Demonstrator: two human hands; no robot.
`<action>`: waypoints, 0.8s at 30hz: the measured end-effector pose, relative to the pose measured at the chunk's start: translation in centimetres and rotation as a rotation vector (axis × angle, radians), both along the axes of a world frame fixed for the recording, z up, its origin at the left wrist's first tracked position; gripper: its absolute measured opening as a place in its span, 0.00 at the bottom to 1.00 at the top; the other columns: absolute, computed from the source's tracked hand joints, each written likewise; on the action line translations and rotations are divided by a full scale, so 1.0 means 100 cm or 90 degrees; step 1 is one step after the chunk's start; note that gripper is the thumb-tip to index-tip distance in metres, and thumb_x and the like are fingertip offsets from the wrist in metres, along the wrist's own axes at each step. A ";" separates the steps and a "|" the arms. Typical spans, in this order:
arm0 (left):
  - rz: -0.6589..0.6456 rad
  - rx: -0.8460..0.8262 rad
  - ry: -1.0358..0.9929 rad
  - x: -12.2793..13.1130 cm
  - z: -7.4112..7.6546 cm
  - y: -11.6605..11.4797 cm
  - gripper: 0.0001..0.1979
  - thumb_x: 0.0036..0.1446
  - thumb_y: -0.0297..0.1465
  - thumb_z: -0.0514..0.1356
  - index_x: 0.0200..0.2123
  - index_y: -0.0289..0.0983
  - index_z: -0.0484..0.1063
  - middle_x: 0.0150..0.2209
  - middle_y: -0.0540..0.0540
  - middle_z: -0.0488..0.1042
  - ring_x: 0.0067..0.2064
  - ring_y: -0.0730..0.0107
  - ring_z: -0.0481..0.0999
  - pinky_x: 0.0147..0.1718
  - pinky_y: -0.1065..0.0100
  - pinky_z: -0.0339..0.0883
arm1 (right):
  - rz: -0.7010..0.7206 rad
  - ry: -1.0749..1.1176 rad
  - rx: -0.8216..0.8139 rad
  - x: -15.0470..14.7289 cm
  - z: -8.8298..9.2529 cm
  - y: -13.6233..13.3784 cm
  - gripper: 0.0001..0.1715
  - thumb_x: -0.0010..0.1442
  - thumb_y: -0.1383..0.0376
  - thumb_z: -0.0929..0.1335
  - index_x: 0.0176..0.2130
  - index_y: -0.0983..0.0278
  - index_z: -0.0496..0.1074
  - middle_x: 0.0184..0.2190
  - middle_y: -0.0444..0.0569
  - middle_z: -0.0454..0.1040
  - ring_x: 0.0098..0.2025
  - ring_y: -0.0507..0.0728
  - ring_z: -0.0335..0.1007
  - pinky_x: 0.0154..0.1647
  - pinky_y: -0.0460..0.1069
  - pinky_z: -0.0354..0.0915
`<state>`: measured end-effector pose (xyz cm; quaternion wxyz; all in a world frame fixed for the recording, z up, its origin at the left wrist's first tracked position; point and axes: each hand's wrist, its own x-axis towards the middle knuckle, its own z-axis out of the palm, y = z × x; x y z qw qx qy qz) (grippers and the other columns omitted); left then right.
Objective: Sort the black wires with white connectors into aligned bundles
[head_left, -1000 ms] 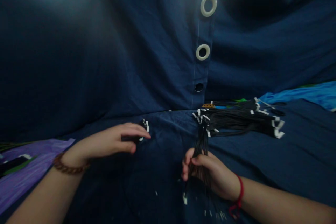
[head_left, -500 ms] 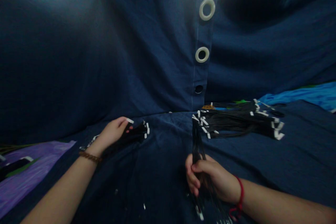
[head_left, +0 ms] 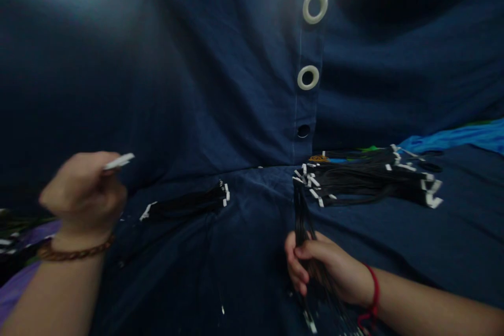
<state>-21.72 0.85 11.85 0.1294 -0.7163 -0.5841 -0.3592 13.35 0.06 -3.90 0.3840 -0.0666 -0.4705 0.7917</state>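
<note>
My left hand (head_left: 82,194) is raised at the far left and blurred, pinching a small white strip (head_left: 118,161) between its fingers. My right hand (head_left: 326,268) is closed around a hanging bunch of thin black wires (head_left: 301,220), whose white-tipped ends dangle below it. A smaller bundle of black wires (head_left: 185,206) with white tips lies on the navy cloth between my hands, touching neither. The largest pile of black wires (head_left: 366,181) lies beyond my right hand.
The navy cloth (head_left: 244,252) covers the surface and rises behind as a curtain with white ring eyelets (head_left: 307,77). Small white bits lie scattered on it. A purple sheet (head_left: 18,294) lies at the left edge, and bright blue fabric (head_left: 452,139) at the right.
My left hand has moved left and up, away from the smaller bundle, which now lies on the cloth. My right hand still grips its wires and has shifted slightly right.
</note>
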 end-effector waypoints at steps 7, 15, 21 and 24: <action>-0.121 -0.156 0.187 0.069 -0.079 0.064 0.13 0.55 0.32 0.56 0.45 0.39 0.68 0.39 0.47 0.72 0.41 0.64 0.70 0.42 0.60 0.63 | -0.007 -0.004 0.014 -0.001 -0.001 0.001 0.12 0.61 0.61 0.63 0.34 0.69 0.68 0.23 0.40 0.68 0.22 0.47 0.66 0.23 0.45 0.65; -0.120 -0.318 0.204 0.059 -0.114 0.081 0.11 0.57 0.34 0.55 0.41 0.34 0.68 0.42 0.44 0.71 0.41 0.64 0.72 0.40 0.57 0.67 | 0.015 0.001 0.012 -0.001 -0.006 0.004 0.12 0.61 0.61 0.63 0.35 0.69 0.68 0.24 0.41 0.68 0.23 0.48 0.66 0.24 0.45 0.65; -0.062 -0.280 0.187 0.068 -0.096 0.076 0.09 0.56 0.34 0.56 0.36 0.34 0.68 0.36 0.47 0.72 0.37 0.67 0.72 0.37 0.60 0.67 | 0.023 0.005 0.009 0.000 -0.006 0.005 0.12 0.61 0.61 0.63 0.35 0.69 0.68 0.24 0.41 0.68 0.23 0.48 0.66 0.24 0.45 0.65; 0.064 -0.191 0.128 0.058 -0.067 0.069 0.07 0.54 0.32 0.55 0.36 0.34 0.65 0.25 0.51 0.68 0.26 0.69 0.71 0.27 0.67 0.65 | 0.023 0.002 0.006 0.001 -0.007 0.005 0.12 0.61 0.61 0.63 0.35 0.69 0.68 0.24 0.41 0.68 0.24 0.48 0.66 0.25 0.45 0.65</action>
